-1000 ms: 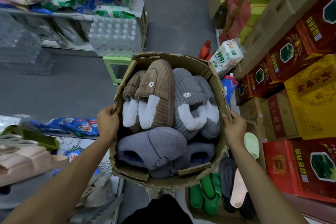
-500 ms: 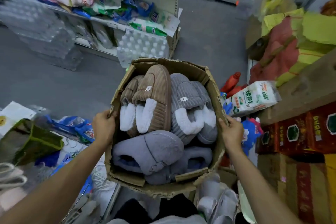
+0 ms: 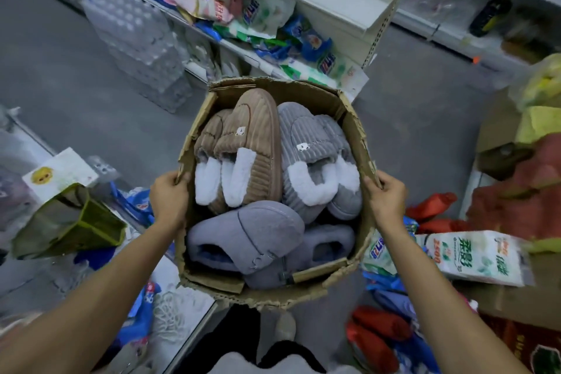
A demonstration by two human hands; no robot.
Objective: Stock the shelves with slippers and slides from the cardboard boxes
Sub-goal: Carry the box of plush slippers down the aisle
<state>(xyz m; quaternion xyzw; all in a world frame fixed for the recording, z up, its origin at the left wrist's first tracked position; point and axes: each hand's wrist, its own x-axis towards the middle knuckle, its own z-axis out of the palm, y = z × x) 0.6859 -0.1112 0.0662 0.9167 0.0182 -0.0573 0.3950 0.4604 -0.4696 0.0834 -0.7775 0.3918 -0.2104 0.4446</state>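
At the middle of the frame our left hand (image 3: 168, 200) grips the left rim of the cardboard box (image 3: 349, 112), fingers curled over the torn edge, and our right hand (image 3: 387, 197) pinches the right rim the same way. We hold the box between them, above the grey floor (image 3: 60, 76). Inside it, a pair of brown corduroy slippers (image 3: 252, 143) with white fleece lining lies in the upper left part, touching a pair of grey corduroy slippers (image 3: 312, 149) to their right. Below these, nearer to us, sit plain grey slippers (image 3: 258, 237), one overlapping the other. Beyond the box, toward the top of the frame, a shelf (image 3: 343, 0) carries crumpled detergent bags (image 3: 261, 12); shrink-wrapped water bottles (image 3: 136, 36) stand at the upper left. At lower right a white detergent bag (image 3: 473, 255) lies among red pouches (image 3: 431, 203).
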